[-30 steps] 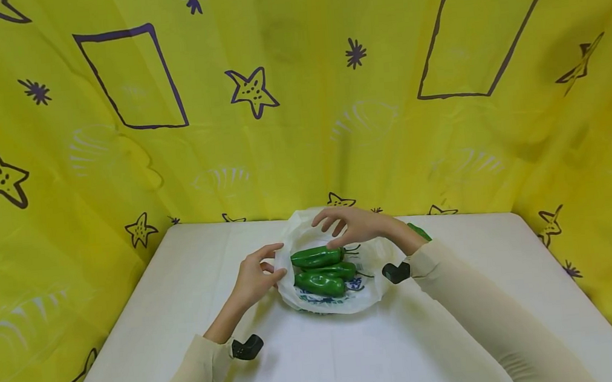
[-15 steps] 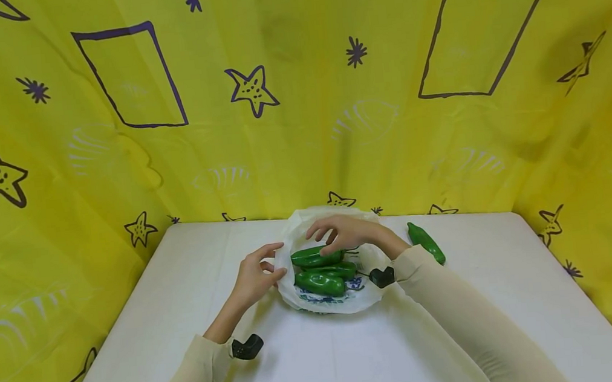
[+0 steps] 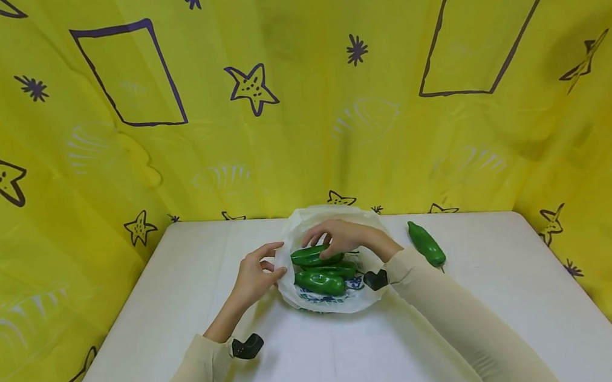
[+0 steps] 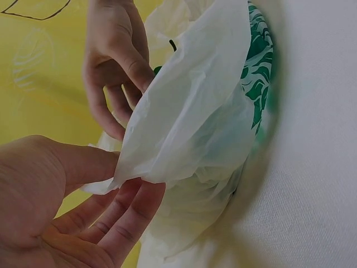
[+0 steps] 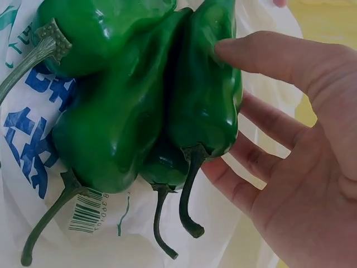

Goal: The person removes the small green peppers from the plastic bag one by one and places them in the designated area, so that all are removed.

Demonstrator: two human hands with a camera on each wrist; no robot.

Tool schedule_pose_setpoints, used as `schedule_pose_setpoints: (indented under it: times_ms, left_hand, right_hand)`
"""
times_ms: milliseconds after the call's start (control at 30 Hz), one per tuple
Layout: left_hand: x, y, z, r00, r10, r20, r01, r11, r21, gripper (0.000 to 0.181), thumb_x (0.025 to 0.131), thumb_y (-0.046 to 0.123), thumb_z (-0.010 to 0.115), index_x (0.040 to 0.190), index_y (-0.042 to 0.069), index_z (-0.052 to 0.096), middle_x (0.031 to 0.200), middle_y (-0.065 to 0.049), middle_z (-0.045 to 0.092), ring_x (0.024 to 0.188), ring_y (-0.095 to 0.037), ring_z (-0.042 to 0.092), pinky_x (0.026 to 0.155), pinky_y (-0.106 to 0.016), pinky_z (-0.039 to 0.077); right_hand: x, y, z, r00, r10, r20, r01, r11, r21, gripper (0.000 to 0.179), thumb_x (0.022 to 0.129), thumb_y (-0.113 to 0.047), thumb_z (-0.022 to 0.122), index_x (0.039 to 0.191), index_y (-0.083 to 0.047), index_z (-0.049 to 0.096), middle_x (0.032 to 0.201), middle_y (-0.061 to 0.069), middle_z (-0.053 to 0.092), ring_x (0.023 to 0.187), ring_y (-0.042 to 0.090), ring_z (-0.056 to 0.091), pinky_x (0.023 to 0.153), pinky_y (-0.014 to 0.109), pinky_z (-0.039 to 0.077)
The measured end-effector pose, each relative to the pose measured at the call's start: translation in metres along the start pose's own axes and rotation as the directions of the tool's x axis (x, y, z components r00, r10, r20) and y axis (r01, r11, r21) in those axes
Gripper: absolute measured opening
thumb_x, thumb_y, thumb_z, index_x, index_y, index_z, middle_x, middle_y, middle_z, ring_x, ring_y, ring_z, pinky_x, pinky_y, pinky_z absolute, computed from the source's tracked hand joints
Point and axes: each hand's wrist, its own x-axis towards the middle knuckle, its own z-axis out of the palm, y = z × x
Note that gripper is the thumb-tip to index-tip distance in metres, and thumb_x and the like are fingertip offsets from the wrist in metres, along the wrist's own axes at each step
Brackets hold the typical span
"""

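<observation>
A white plastic bag [image 3: 343, 305] lies with its mouth wide, several green peppers [image 3: 322, 283] inside. My left hand [image 3: 255, 277] is at the bag's left side; in the left wrist view its thumb and fingers pinch the thin rim of the bag [image 4: 184, 111]. Inside the mouth, my right hand [image 3: 339, 235] grips the farthest green pepper [image 3: 307, 256]. The right wrist view shows the thumb on one side of that pepper [image 5: 203, 95] and the fingers partly hidden behind it. Stems, blue print and a barcode show beside the peppers.
One more green pepper [image 3: 426, 244] lies on the white table [image 3: 501, 295] right of the bag, near my right sleeve. A yellow curtain [image 3: 302, 143] with drawn starfish stands along the table's back and sides.
My right hand has moved left and down into the bag, onto the farthest pepper. The loose pepper on the right has come fully into view. The left hand has stayed put.
</observation>
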Motion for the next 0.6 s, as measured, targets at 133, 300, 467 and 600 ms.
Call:
schedule_pose_setpoints:
  times_ms: [133,300,467,600]
  left_hand:
    - [-0.0001,0.0005,0.0000,1.000,-0.006,0.005,0.006,1.000,0.002,0.056,0.085,-0.007,0.078,0.138,0.006,0.064,0.120,-0.020,0.064,0.072,-0.017,0.065,0.057,-0.029,0.059]
    - [0.0000,0.0012,-0.0004,1.000,-0.006,0.003,0.006,1.000,0.003,0.056,0.085,-0.007,0.078,0.138,0.006,0.063,0.119,-0.020,0.064,0.073,-0.017,0.066,0.057,-0.029,0.059]
    - [-0.0004,0.0008,-0.0009,1.000,0.001,0.000,-0.001,1.000,0.003,0.056,0.086,-0.007,0.077,0.138,0.005,0.063,0.118,-0.020,0.064,0.073,-0.017,0.066,0.056,-0.028,0.059]
    - [-0.0011,0.0005,-0.0013,1.000,0.004,0.001,-0.004,1.000,0.001,0.055,0.086,-0.007,0.077,0.138,0.004,0.063,0.118,-0.020,0.064,0.073,-0.017,0.066,0.056,-0.029,0.059]
  right_hand:
    - [0.0017,0.0009,0.0013,0.999,-0.034,0.004,0.034,0.999,-0.028,0.038,0.092,0.001,0.071,0.127,-0.013,0.071,0.127,0.003,0.069,0.120,0.024,0.063,0.099,0.035,0.054]
    - [0.0019,-0.0005,0.0015,0.999,-0.041,0.010,0.042,0.998,-0.038,0.037,0.092,0.001,0.071,0.126,-0.013,0.072,0.126,0.002,0.070,0.119,0.023,0.063,0.099,0.035,0.054]
    - [0.0022,-0.0020,0.0008,1.000,-0.023,0.013,0.024,0.999,-0.031,0.035,0.092,0.001,0.071,0.125,-0.012,0.073,0.126,0.002,0.070,0.120,0.023,0.063,0.098,0.033,0.054]
    - [0.0028,-0.0014,0.0017,1.000,-0.010,0.011,0.010,1.000,-0.026,0.034,0.092,0.000,0.072,0.124,-0.014,0.073,0.125,0.001,0.070,0.119,0.022,0.063,0.097,0.033,0.055]
